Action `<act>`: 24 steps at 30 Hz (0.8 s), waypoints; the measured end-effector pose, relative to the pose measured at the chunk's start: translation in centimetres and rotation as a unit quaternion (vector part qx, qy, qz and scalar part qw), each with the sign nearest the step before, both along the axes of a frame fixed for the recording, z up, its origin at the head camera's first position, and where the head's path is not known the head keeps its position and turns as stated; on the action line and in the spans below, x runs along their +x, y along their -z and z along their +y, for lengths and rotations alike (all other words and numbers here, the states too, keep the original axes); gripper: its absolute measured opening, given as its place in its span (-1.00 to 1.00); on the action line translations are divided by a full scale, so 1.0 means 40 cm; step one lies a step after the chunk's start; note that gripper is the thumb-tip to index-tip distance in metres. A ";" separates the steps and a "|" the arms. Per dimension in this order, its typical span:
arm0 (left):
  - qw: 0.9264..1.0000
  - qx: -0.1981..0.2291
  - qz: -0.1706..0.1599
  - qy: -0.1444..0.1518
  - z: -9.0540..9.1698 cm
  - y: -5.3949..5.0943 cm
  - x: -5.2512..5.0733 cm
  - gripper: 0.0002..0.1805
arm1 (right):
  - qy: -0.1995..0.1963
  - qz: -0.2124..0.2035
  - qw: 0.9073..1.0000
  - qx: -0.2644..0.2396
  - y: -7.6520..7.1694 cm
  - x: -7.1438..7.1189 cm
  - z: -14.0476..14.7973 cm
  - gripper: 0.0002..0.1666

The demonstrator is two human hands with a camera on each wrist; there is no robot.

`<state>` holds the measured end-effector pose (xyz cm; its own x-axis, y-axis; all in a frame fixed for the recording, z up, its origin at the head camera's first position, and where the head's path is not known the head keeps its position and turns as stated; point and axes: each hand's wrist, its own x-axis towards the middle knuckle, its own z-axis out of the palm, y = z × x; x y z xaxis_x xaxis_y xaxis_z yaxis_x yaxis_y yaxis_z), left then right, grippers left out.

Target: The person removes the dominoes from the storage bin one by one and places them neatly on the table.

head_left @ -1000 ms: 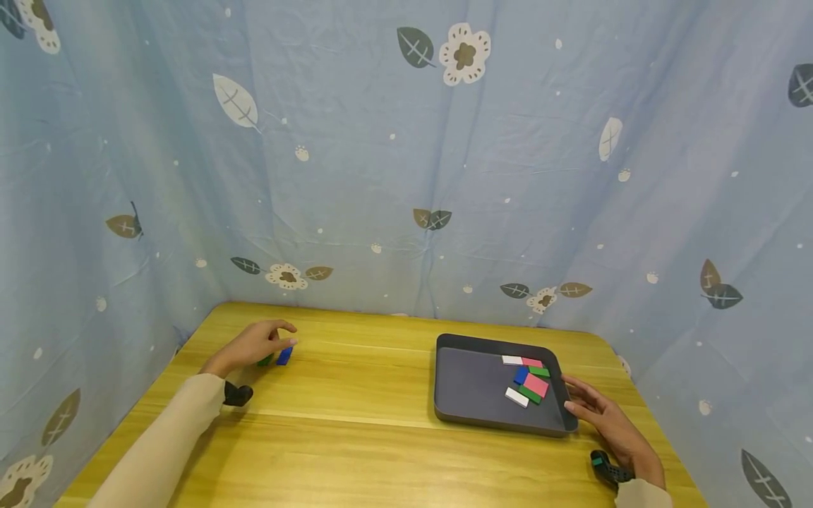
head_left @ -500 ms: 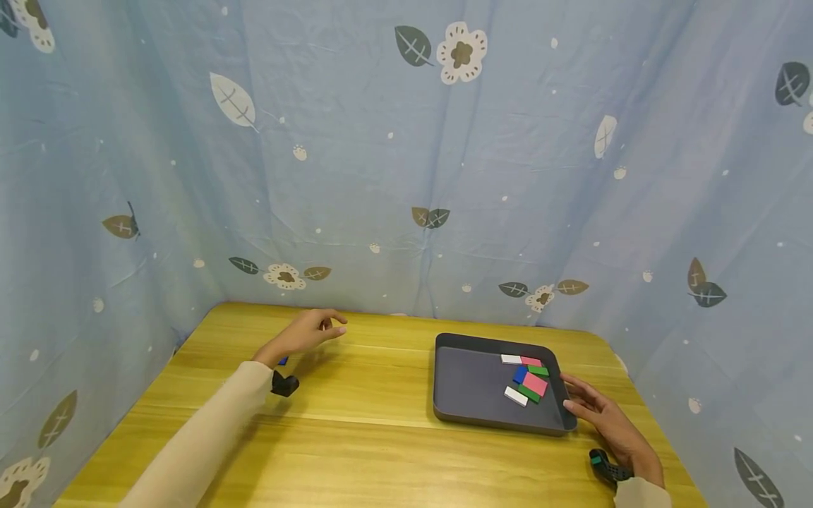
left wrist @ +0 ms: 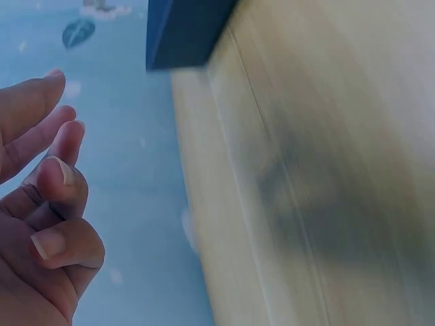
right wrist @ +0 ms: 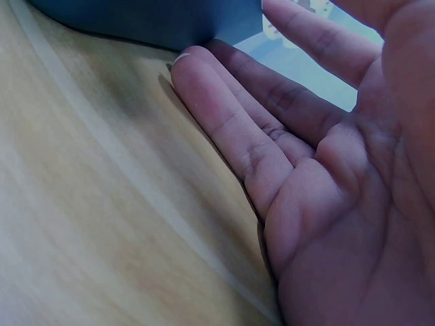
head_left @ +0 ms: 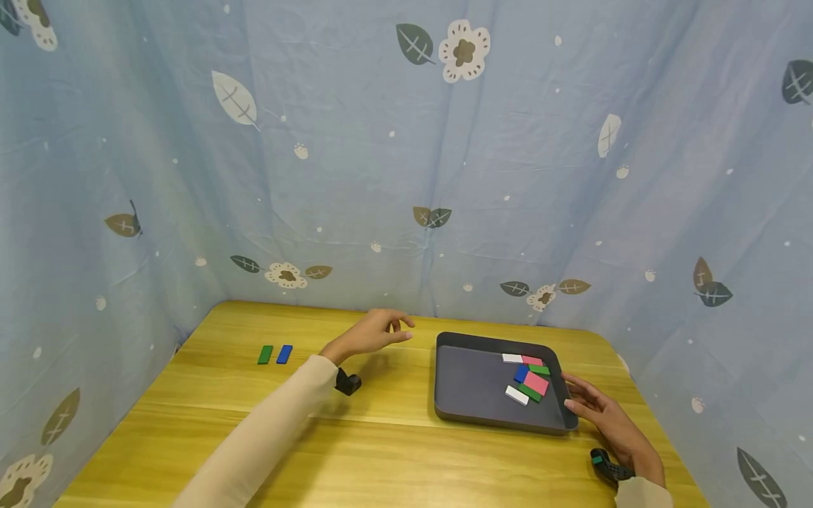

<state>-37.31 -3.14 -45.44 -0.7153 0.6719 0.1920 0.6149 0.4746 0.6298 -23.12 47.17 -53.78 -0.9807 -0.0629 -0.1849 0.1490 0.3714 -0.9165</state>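
My left hand [head_left: 368, 334] hovers above the table left of the dark grey tray [head_left: 466, 384]. Nothing is held in its loosely bent fingers [left wrist: 64, 180], as the left wrist view also shows. A green block [head_left: 265, 354] and a blue block [head_left: 284, 354] lie flat side by side at the table's left, behind that hand. My right hand [head_left: 606, 420] rests at the tray's right wall, its fairly straight fingers [right wrist: 211, 102] touching or nearly touching it. Inside the tray lie white [head_left: 516, 396], pink [head_left: 536, 384], green [head_left: 530, 393] and blue [head_left: 521, 373] blocks, grouped toward the right.
A yellow wooden table [head_left: 381, 458] spans the lower part of the head view. Behind it and on both sides hangs a blue curtain [head_left: 356, 176] with leaf and flower prints. Each wrist wears a black camera band [head_left: 348, 382].
My left hand has moved right from over the green and blue blocks toward the tray, uncovering both. The right hand and the tray have stayed in place.
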 end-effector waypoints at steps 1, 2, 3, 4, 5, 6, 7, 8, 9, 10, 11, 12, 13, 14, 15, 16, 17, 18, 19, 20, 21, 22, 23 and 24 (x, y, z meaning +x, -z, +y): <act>1.000 0.000 -0.002 0.003 0.019 -0.003 0.002 -0.70 | 0.000 0.000 1.000 0.000 -0.001 -0.001 0.000 -0.18; 1.000 0.001 -0.003 0.007 0.037 -0.004 0.003 -0.70 | -0.002 0.001 1.000 0.001 -0.002 -0.001 0.000 -0.18; 1.000 0.002 -0.004 0.011 0.054 -0.006 0.004 -0.70 | -0.002 0.001 1.000 0.002 -0.003 -0.002 0.000 -0.18; 1.000 0.001 -0.004 0.015 0.071 -0.007 0.006 -0.69 | -0.003 0.001 1.000 0.003 -0.004 -0.003 0.000 -0.18; 1.000 0.003 -0.004 0.019 0.088 -0.008 0.007 -0.69 | -0.002 0.001 1.000 0.003 -0.004 -0.003 0.000 -0.18; 1.000 0.002 -0.004 0.021 0.105 -0.009 0.008 -0.69 | -0.001 0.002 1.000 0.004 -0.005 -0.004 0.000 -0.17; 1.000 0.003 -0.002 0.025 0.121 -0.010 0.010 -0.69 | 0.001 0.003 1.000 0.003 -0.005 -0.004 0.000 -0.17; 1.000 0.006 -0.001 0.029 0.137 -0.011 0.012 -0.69 | 0.001 0.002 1.000 0.003 -0.005 -0.004 0.000 -0.17; 0.999 0.009 -0.001 0.034 0.152 -0.012 0.013 -0.68 | 0.001 0.001 1.000 0.001 -0.005 -0.004 0.000 -0.17; 0.999 0.011 -0.002 0.039 0.168 -0.013 0.015 -0.68 | 0.002 0.000 1.000 0.001 -0.005 -0.003 0.000 -0.16; 0.999 0.014 -0.002 0.045 0.183 -0.013 0.017 -0.68 | 0.002 -0.002 1.000 -0.001 -0.004 -0.003 -0.001 -0.16; 0.999 0.014 0.000 0.050 0.198 -0.013 0.019 -0.67 | 0.002 -0.004 1.000 -0.003 -0.003 -0.002 -0.001 -0.16; 0.998 0.013 -0.001 0.055 0.212 -0.012 0.021 -0.66 | 0.002 -0.007 1.000 -0.005 -0.003 -0.001 -0.002 -0.15; 0.998 0.013 -0.001 0.059 0.227 -0.012 0.023 -0.66 | 0.001 -0.009 1.000 -0.007 -0.002 -0.001 -0.002 -0.15; 0.998 0.011 0.000 0.063 0.242 -0.010 0.025 -0.66 | 0.002 -0.011 1.000 -0.008 -0.001 0.000 -0.003 -0.15; 0.998 0.007 0.003 0.066 0.257 -0.009 0.028 -0.66 | 0.003 -0.011 1.000 -0.008 -0.001 0.000 -0.003 -0.15; 0.998 0.005 0.007 0.069 0.271 -0.008 0.030 -0.67 | 0.004 -0.012 1.000 -0.009 -0.001 0.000 -0.003 -0.15; 0.997 0.002 0.010 0.072 0.285 -0.006 0.033 -0.67 | 0.005 -0.011 1.000 -0.008 -0.002 0.000 -0.003 -0.15; 0.997 0.002 0.011 0.075 0.298 -0.005 0.036 -0.67 | 0.005 -0.010 1.000 -0.008 -0.002 0.000 -0.003 -0.15; 0.997 0.002 0.014 0.077 0.312 -0.002 0.039 -0.68 | 0.004 -0.009 1.000 -0.008 -0.003 0.000 -0.003 -0.15; 0.997 0.001 0.017 0.081 0.324 0.000 0.042 -0.68 | 0.005 -0.008 1.000 -0.008 -0.004 0.000 -0.003 -0.15; 0.996 0.000 0.019 0.084 0.337 0.003 0.045 -0.68 | 0.004 -0.007 1.000 -0.009 -0.005 0.000 -0.003 -0.15; 0.996 0.000 0.017 0.088 0.348 0.005 0.049 -0.68 | 0.004 -0.005 1.000 -0.009 -0.005 0.000 -0.003 -0.15; 0.996 -0.001 0.016 0.091 0.359 0.008 0.054 -0.68 | 0.003 -0.005 1.000 -0.010 -0.006 0.000 -0.002 -0.15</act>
